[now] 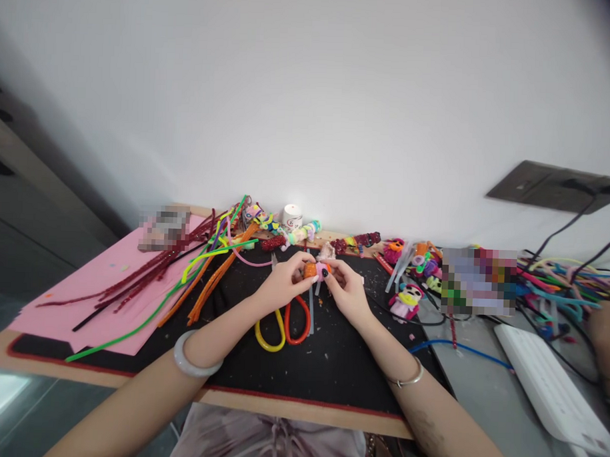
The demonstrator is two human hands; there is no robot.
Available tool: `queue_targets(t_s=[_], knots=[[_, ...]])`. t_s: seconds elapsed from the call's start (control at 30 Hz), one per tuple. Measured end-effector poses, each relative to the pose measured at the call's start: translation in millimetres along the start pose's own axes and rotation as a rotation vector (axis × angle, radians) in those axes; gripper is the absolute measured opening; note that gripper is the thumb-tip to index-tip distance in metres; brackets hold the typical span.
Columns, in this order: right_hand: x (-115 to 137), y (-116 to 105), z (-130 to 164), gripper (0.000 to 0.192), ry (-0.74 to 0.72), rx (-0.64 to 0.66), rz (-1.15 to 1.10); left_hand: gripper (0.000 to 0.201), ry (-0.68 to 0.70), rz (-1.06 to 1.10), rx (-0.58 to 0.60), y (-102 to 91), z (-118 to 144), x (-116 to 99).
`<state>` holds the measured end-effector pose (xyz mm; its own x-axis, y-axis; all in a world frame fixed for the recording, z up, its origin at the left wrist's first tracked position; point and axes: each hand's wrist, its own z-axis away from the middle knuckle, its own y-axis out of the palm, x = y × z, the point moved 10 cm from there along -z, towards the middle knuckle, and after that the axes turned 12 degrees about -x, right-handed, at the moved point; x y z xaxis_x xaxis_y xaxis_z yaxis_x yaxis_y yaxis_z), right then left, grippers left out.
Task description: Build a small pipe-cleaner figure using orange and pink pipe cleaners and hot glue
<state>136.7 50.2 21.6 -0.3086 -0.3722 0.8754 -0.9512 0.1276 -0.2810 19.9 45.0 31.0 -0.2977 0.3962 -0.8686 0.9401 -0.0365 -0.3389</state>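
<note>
My left hand [283,281] and my right hand [347,288] meet above the black mat [330,369], both pinching a small orange and pink fuzzy craft piece [317,269] between the fingertips. The left fingers hold the orange side; the right fingers, with dark nails, hold the pink side. Scissors with one yellow and one orange-red handle [284,324] lie on the mat just below the hands. A pale bangle sits on my left wrist and a thin bracelet on my right.
Loose pipe cleaners [203,271] in many colours lie over pink paper sheets [82,294] at the left. Small fuzzy figures [406,300] and more pipe cleaners [558,284] crowd the right. A white power strip [544,387] lies at the right; a white tape roll [292,216] stands by the wall.
</note>
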Motion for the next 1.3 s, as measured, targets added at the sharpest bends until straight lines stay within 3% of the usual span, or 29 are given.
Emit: queue_targets(t_s=[1.3], knots=[[-1.0,0.8,0.0,0.026,-0.016,0.009,0.024,0.025,0.012,-0.037,0.018,1.0,0.4,0.4]])
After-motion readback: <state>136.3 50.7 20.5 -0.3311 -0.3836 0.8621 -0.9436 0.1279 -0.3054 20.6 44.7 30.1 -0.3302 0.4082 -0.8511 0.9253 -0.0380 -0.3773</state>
